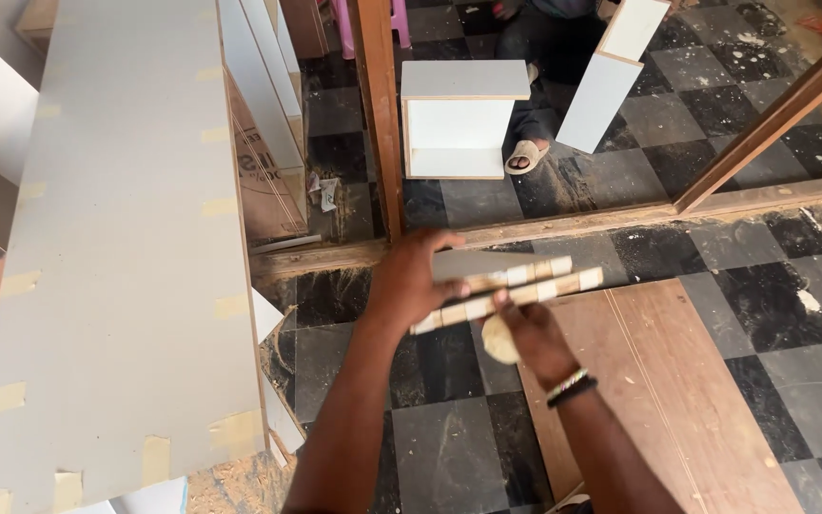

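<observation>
A long board (pixel 126 238) is lying along the left side, with more panels (pixel 264 76) leaning upright just behind its right edge. The left hand (pixel 411 281) and right hand (pixel 525 333) are meeting in the middle over the floor (pixel 430 447), both touching 2 stacked strips (pixel 506 290). A flat sheet (pixel 658 381) is lying on the floor to their right. Beyond a post (pixel 378 114), a small box (pixel 459 119) is standing on the floor, with another person's foot (pixel 525 154) just to its right.
</observation>
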